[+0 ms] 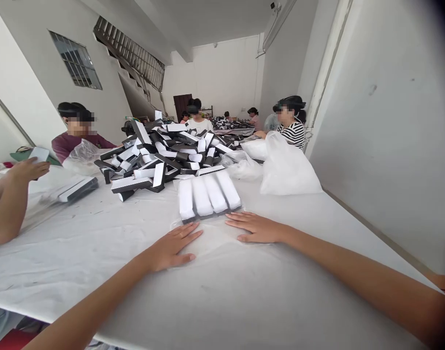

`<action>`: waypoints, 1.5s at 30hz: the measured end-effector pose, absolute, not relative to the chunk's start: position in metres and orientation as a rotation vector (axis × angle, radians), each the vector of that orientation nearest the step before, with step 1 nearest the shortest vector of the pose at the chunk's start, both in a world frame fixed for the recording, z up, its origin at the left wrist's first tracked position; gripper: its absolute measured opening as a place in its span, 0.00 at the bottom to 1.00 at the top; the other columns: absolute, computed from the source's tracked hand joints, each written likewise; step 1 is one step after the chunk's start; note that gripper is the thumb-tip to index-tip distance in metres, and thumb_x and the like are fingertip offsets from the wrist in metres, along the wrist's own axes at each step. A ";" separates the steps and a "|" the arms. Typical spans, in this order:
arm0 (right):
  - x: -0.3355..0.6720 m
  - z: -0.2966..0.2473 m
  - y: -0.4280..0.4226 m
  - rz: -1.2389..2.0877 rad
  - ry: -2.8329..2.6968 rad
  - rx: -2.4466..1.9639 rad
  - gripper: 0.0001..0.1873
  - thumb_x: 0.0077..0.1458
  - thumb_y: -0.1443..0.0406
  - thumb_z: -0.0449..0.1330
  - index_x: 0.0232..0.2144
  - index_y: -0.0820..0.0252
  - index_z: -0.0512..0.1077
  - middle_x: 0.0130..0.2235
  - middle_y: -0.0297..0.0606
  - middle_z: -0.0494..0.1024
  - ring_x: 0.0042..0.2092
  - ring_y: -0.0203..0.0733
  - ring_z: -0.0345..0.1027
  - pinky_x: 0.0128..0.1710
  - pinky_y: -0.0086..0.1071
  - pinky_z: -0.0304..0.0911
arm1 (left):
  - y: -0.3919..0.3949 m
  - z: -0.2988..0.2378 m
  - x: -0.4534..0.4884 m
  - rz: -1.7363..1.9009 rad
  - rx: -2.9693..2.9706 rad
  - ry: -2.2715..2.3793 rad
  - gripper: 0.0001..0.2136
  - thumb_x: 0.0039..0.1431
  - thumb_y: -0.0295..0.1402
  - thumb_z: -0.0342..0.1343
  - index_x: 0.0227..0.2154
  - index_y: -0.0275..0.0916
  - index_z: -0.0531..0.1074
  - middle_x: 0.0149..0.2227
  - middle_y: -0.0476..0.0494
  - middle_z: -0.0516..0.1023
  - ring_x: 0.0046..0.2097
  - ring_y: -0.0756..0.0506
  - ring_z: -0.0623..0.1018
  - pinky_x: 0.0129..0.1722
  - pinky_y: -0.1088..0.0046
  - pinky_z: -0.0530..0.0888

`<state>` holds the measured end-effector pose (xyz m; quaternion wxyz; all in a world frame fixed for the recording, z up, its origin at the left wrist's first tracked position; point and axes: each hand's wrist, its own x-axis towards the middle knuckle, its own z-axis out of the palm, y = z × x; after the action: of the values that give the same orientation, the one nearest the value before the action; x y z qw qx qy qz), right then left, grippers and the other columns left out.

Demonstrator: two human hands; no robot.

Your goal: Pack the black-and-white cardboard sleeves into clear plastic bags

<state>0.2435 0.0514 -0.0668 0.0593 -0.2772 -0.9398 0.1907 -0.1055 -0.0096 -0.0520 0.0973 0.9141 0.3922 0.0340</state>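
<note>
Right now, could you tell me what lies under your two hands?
The left hand and right hand lie flat on a clear plastic sheet over the white tablecloth; the palms hide anything beneath.

a row of boxes (208,196) lies mid-tabletop (244,291). behind it lies a heap of boxes (164,153), and a bag (286,167) sits toward the right edge.

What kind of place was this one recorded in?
Most likely a small packing workshop. A long table covered in white cloth carries a big heap of black-and-white boxes, several people sit along it, and the left hand and right hand lie flat by a row of four white boxes.
</note>
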 end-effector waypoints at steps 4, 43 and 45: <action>0.248 -0.064 0.048 0.586 -2.822 -0.903 0.36 0.62 0.45 0.47 0.68 0.44 0.45 0.71 0.29 0.41 0.70 0.48 0.34 0.68 0.45 0.29 | -0.013 -0.056 -0.114 0.109 2.697 1.202 0.31 0.65 0.52 0.46 0.67 0.55 0.45 0.71 0.50 0.41 0.69 0.36 0.49 0.66 0.56 0.52; 0.248 -0.077 0.053 0.490 -2.601 -1.053 0.30 0.65 0.49 0.43 0.66 0.46 0.56 0.68 0.29 0.52 0.69 0.47 0.44 0.68 0.46 0.39 | -0.043 -0.042 -0.104 0.215 2.544 1.703 0.33 0.49 0.21 0.44 0.60 0.51 0.65 0.62 0.54 0.66 0.56 0.44 0.74 0.48 0.69 0.76; 0.248 -0.078 0.054 0.489 -2.593 -1.041 0.29 0.65 0.49 0.44 0.65 0.47 0.56 0.68 0.29 0.52 0.68 0.48 0.44 0.68 0.46 0.40 | -0.042 -0.043 -0.103 0.194 2.606 1.691 0.30 0.53 0.24 0.46 0.60 0.48 0.65 0.62 0.50 0.67 0.57 0.42 0.73 0.52 0.65 0.74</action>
<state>0.2483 0.0543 -0.0781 0.1517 -0.3627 -0.9036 0.1704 -0.1032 -0.0423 -0.0425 0.0145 0.8371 0.5433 0.0622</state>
